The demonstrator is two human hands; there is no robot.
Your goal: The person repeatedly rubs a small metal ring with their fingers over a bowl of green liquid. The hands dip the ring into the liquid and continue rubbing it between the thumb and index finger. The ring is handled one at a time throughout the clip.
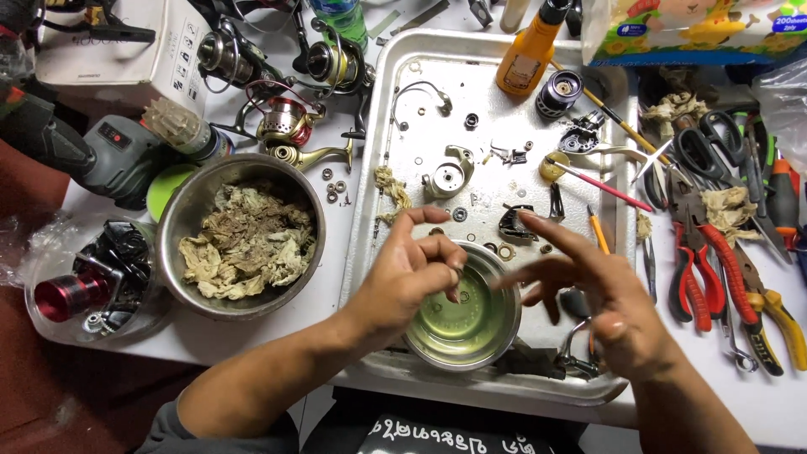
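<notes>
White worktable crowded with clutter, dark red floor below, even light

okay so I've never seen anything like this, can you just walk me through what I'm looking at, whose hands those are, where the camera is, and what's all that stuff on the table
There is one picture, taken by a camera worn on a person's head, looking down at their own two bare hands over a cluttered workbench. No machine is involved.

The left hand pinches something very small over a small steel bowl of yellowish liquid; what it is, I cannot tell. The right hand hovers beside it with spread fingers, holding nothing.

The bowl sits on a metal tray scattered with small washers and dark machine parts. Left of it stands a bigger bowl of dirty rags, with fishing reels behind it. On the right lie pliers and scissors, and an orange bottle stands at the top.
</notes>
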